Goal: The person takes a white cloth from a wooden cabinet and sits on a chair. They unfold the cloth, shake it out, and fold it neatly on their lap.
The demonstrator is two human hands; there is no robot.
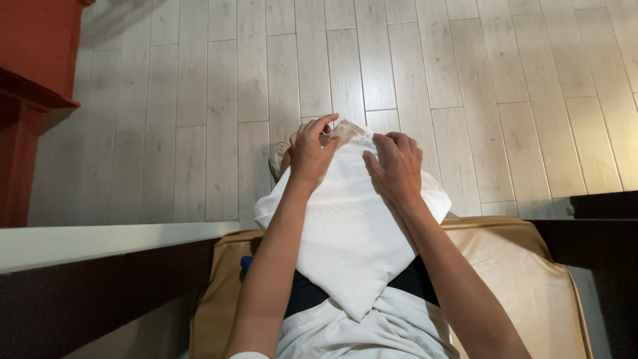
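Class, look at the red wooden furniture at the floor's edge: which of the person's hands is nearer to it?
Left. The left hand lies toward the red furniture; the right hand lies farther away.

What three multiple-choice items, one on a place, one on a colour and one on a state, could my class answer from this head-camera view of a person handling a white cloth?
1. Where does the white cloth lie?
A. Over the person's lap
B. Flat on the floor
C. On the red-brown furniture

2. What colour is the seat cushion?
A. Blue
B. Tan
C. Green

3. What are the hands doing?
A. Hanging free at the sides
B. Both resting on the floor
C. Both on the cloth's far end

Answers:
1 A: the cloth drapes from the knees towards the body.
2 B: the cushion either side of the lap is tan.
3 C: the left hand pinches the cloth's far edge and the right hand presses beside it, above the pale plank floor.
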